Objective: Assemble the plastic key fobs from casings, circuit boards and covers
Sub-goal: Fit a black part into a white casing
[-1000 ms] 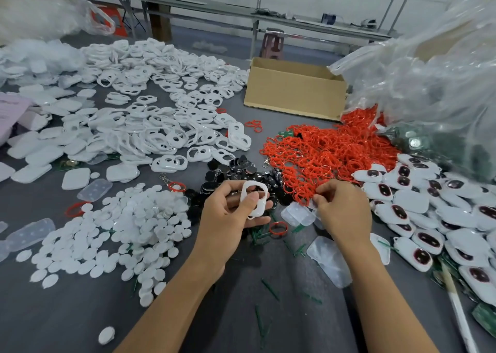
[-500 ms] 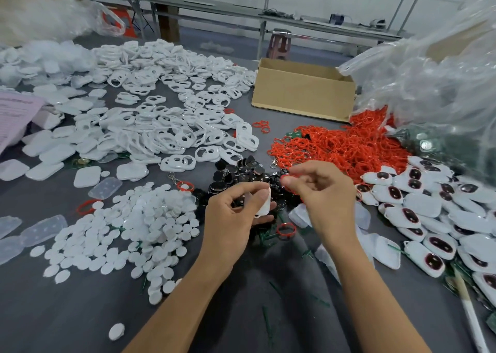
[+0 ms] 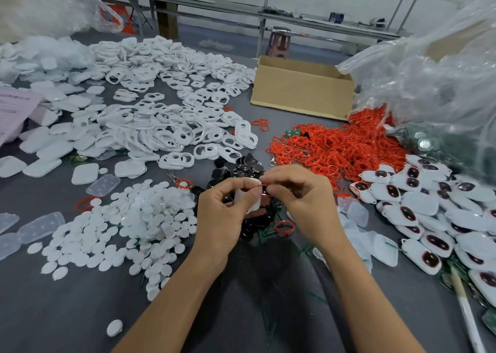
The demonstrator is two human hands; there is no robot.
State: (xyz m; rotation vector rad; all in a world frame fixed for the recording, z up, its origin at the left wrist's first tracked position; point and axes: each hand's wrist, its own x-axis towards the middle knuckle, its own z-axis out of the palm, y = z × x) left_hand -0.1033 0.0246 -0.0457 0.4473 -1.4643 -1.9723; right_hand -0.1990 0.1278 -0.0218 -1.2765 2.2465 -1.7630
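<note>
Half the white casing point(image 3: 239, 193) behind left hand point(image 3: 222, 213), red ring point(image 3: 264, 184) barely visible

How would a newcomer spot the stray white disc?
Start at the big heap of white discs left of the left hand. Go toward the near edge: one disc lies alone on the grey table, touching no other.

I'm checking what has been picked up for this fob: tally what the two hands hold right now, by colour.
White: 1, the casing, gripped by the left hand.
Red: 1, the ring, pinched by the right hand against the casing's top edge.
Total: 2
</note>
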